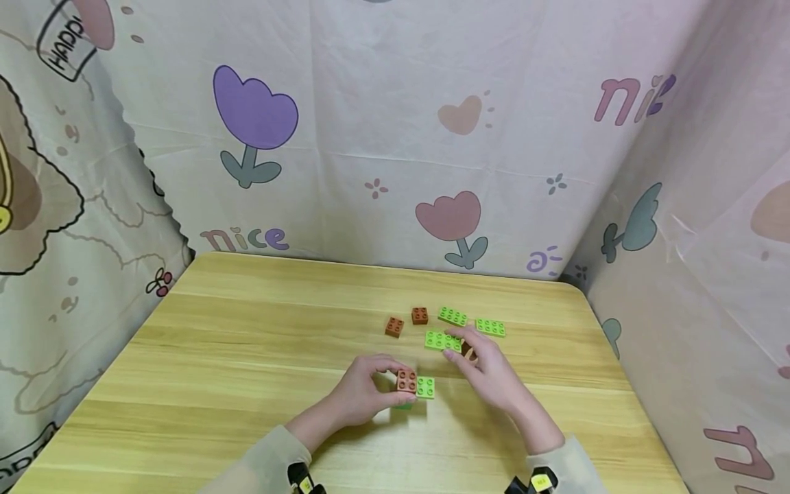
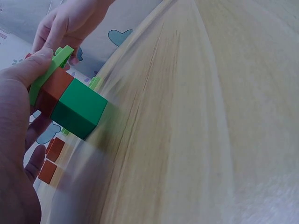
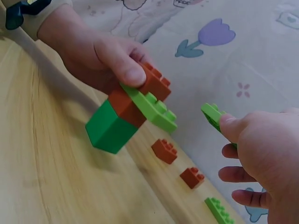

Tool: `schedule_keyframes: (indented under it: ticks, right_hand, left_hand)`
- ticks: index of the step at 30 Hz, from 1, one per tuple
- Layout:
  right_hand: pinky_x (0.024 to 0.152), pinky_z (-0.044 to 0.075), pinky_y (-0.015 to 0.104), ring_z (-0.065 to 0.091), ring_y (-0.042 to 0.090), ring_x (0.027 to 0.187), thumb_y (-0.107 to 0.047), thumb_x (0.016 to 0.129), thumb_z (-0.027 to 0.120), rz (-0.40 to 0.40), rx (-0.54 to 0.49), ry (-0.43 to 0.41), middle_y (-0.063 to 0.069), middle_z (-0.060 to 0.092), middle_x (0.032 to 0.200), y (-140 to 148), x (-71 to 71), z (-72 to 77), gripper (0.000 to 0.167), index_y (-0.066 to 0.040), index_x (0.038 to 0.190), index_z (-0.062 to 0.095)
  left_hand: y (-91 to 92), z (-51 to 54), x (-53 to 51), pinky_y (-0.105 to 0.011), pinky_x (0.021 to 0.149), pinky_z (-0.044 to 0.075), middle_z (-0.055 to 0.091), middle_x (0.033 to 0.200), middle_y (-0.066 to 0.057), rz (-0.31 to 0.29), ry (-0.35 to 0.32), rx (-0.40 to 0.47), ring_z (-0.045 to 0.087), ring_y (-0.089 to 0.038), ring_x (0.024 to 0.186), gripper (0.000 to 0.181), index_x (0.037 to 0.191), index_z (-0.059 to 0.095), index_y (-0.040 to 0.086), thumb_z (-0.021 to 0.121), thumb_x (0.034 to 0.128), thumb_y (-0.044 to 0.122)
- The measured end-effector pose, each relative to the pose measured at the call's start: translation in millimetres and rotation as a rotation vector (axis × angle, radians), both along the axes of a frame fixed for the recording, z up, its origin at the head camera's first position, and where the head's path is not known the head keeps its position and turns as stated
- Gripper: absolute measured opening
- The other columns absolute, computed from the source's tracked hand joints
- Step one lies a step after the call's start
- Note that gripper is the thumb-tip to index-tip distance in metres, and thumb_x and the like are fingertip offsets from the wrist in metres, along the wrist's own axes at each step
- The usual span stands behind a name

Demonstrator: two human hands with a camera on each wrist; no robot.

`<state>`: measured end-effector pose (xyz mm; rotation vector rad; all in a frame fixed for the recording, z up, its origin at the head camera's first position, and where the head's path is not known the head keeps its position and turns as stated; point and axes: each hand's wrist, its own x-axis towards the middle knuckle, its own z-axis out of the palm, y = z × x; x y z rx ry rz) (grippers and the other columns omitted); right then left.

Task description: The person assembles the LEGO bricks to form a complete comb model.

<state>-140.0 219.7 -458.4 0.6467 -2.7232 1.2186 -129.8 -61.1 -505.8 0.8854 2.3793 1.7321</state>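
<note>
Gripping brick stack (image 3: 127, 108): left hand (image 1: 363, 394)

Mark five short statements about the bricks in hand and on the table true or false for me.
1. The left hand grips a stack of plastic bricks. True.
2. The right hand holds an oblong light green plastic plate. True.
3. That light green plate is already joined to the stack. False: the plate is apart from the stack.
4. The stack's lowest piece is light green. False: it is a dark green plastic block.
5. A square reddish-brown plastic brick tops the stack. True.
</note>
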Motion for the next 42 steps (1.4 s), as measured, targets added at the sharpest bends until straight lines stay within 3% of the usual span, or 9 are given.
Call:
schedule_keyframes:
  ticks: [5,10,15,21,29,42]
  right_hand:
    - [0.079,0.056,0.031,0.059,0.011,0.095,-0.030,0.105,0.069,0.018,0.012,0.046,-0.005,0.065,0.130,-2.4,6.4,4.7,0.040,-0.014,0.142,0.064]
    - [0.077,0.057,0.032,0.060,0.010,0.092,-0.023,0.103,0.072,0.051,0.004,0.085,-0.009,0.066,0.119,-3.7,10.2,6.4,0.038,-0.007,0.137,0.066]
    - [0.079,0.058,0.037,0.061,0.007,0.094,-0.025,0.102,0.073,0.071,0.003,0.105,-0.012,0.067,0.119,-5.8,14.1,7.3,0.039,-0.012,0.137,0.067]
    - [0.083,0.058,0.034,0.063,0.008,0.101,-0.029,0.102,0.073,0.098,0.006,0.113,-0.013,0.068,0.125,-9.5,18.9,9.8,0.039,-0.016,0.138,0.067]
    - [0.099,0.056,0.046,0.065,0.012,0.117,-0.028,0.102,0.074,0.140,-0.007,0.139,-0.011,0.067,0.130,-14.7,23.3,8.8,0.039,-0.015,0.138,0.067]
    - [0.102,0.054,0.045,0.062,0.014,0.121,-0.027,0.102,0.073,0.180,0.023,0.183,-0.010,0.067,0.131,-26.7,35.6,6.5,0.039,-0.013,0.139,0.066]
  left_hand:
    - [0.3,0.2,-0.3,-0.048,0.110,0.046,0.074,0.112,0.019,-0.002,-0.007,-0.007,0.068,-0.010,0.110,0.036,0.114,0.080,0.027,0.090,0.0844,0.042]
    - [0.4,-1.1,-1.5,-0.051,0.111,0.045,0.074,0.112,0.019,0.002,-0.010,-0.016,0.068,-0.010,0.111,0.036,0.114,0.080,0.026,0.090,0.0841,0.045]
    - [0.3,-2.3,-2.4,-0.051,0.110,0.045,0.074,0.112,0.020,0.009,-0.001,-0.021,0.068,-0.009,0.111,0.037,0.114,0.081,0.026,0.090,0.0840,0.045]
    - [0.1,-0.9,-1.8,-0.052,0.110,0.045,0.074,0.112,0.020,0.010,0.003,-0.018,0.068,-0.010,0.111,0.033,0.113,0.080,0.031,0.090,0.0841,0.044]
    - [1.1,-0.4,-1.1,-0.053,0.111,0.044,0.074,0.114,0.019,0.010,-0.001,-0.009,0.067,-0.011,0.114,0.036,0.114,0.080,0.028,0.091,0.0833,0.043]
    - [0.9,-2.6,-0.7,-0.053,0.108,0.044,0.074,0.109,0.020,0.004,-0.008,-0.011,0.068,-0.010,0.109,0.027,0.107,0.079,0.034,0.090,0.0842,0.043]
